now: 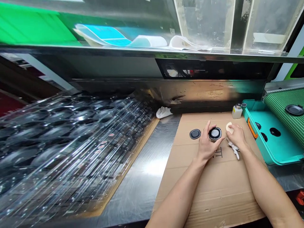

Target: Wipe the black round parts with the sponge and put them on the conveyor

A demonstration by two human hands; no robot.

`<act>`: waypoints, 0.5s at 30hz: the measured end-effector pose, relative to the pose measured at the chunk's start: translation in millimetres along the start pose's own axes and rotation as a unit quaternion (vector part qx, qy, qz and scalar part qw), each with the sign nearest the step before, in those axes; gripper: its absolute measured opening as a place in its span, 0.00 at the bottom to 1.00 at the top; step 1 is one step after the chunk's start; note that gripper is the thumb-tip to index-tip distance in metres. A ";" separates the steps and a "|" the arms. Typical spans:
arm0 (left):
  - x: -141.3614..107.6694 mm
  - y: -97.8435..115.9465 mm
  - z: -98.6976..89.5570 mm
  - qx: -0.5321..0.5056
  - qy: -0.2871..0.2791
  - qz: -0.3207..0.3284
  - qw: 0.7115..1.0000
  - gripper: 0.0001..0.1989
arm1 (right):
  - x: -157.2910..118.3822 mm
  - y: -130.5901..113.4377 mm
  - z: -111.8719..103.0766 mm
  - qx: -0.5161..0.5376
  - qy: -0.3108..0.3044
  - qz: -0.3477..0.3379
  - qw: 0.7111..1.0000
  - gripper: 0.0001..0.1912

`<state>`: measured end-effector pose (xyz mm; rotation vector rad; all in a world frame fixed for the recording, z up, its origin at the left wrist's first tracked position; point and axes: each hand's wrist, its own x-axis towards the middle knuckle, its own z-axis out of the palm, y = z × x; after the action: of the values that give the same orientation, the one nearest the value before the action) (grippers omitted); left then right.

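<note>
My left hand grips a round black part with a silver centre, possibly a small speaker, by its rim. My right hand holds a cream-coloured pad, perhaps a sponge, close to that part's right side. Both hands are over a brown cardboard sheet. A flat dark rubbery disc lies on the cardboard just left of my left hand. A crumpled white glove lies beneath my right hand.
A small dispenser bottle with a metal top stands behind the cardboard. To the right are a teal tray with round holes and a green mat holding a black disc. Stacked clear trays of dark round parts fill the left of the steel bench.
</note>
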<state>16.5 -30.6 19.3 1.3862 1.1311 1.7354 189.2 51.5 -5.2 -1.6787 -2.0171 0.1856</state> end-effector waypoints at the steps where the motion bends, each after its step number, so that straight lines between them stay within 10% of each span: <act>1: -0.6 1.3 -0.3 0.016 -0.002 0.009 1.000 0.45 | -0.1 0.0 0.0 0.004 0.001 0.001 1.000 0.18; 15: -0.1 -10.8 -0.6 0.240 -0.008 0.233 0.942 0.47 | 8.5 13.1 10.9 0.040 0.026 -0.030 0.998 0.16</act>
<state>15.5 -26.3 9.4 2.0994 1.3576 1.8225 194.8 64.9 -17.6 -1.5552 -1.9926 0.1971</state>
